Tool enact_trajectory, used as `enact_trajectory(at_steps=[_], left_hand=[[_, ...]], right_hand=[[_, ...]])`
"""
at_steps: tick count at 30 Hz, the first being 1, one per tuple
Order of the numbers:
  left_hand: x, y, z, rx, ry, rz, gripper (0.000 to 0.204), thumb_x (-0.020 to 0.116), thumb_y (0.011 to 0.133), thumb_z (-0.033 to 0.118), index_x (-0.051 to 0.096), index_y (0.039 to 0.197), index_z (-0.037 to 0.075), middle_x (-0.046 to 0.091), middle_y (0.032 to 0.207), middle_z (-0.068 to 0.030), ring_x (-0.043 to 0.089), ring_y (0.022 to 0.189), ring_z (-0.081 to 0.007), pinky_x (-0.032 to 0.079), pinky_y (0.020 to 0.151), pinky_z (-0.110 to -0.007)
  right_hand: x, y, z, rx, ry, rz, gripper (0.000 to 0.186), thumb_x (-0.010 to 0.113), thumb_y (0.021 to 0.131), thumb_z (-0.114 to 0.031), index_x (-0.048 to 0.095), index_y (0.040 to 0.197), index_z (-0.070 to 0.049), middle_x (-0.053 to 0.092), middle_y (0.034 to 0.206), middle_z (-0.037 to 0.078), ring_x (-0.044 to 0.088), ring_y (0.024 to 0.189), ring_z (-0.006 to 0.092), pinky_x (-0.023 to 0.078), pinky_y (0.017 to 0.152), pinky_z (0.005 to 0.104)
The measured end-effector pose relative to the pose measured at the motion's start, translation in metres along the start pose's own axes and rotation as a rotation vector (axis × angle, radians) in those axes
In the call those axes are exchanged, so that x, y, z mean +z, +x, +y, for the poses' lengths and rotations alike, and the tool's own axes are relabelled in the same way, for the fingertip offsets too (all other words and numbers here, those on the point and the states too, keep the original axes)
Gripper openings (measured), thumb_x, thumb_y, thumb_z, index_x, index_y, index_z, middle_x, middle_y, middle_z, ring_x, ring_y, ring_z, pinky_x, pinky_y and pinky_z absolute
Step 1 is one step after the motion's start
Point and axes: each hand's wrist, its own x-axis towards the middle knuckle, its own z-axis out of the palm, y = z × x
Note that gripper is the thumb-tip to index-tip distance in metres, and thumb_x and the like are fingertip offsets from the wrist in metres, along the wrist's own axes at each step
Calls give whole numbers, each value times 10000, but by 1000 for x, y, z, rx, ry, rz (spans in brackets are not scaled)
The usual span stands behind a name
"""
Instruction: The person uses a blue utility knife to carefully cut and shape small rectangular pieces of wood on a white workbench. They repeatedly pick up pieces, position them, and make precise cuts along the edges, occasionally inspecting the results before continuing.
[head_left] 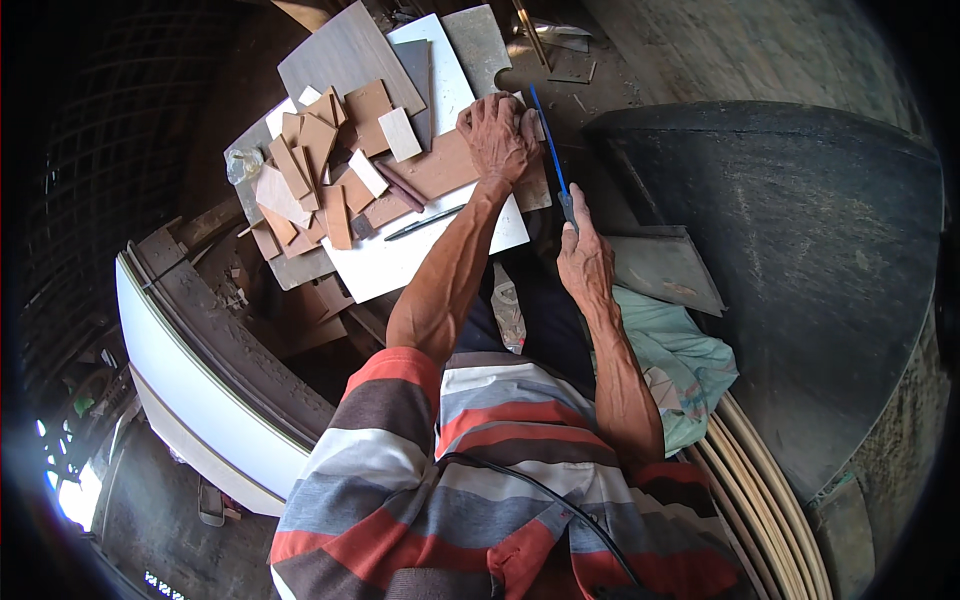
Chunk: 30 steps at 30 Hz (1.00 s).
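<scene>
wood pieces (318, 140) strewn over white board (365, 270); dark panel (770, 230) right

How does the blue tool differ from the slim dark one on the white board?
The blue tool is in the right hand; the dark tool lies on the white board. The blue tool points away from the person; the dark tool runs more sideways. The blue tool's blade is bright; the dark tool looks blackish. Both are slim.

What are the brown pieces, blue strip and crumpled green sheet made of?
Brown pieces: probably wood or wood-look board, matt, with flat faces and straight edges.
Blue strip: perhaps painted metal; it's thin and straight.
Green sheet: maybe cloth or woven plastic, dull, with soft folds.
</scene>
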Motion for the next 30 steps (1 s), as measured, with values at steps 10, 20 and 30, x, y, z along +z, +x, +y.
enact_trajectory(at_steps=[10, 20, 30], left_hand=[[-4, 1, 5, -3, 38, -29, 217, 695, 822, 273, 619, 926, 98, 594, 1062, -68, 522, 1082, -273, 298, 992, -466], [-3, 1, 2, 2, 47, -26, 206, 714, 824, 271, 620, 952, 140, 596, 1082, -39, 530, 1098, -262, 305, 984, -450], [-1, 0, 1, 11, 41, -15, 202, 704, 805, 246, 639, 951, 123, 597, 1094, -53, 522, 1099, -271, 305, 982, -466]], right_hand=[[9, -18, 18, -121, 51, 110, 614, 451, 949, -14, 336, 1540, -137, 631, 881, 171, 648, 821, 318, 515, 782, 423], [2, -29, 22, -140, 73, 107, 621, 515, 903, 49, 416, 1494, -115, 621, 888, 160, 627, 798, 324, 514, 750, 422], [-2, -35, 18, -110, 70, 98, 611, 532, 912, 43, 421, 1492, -117, 628, 917, 171, 634, 810, 329, 518, 754, 423]])
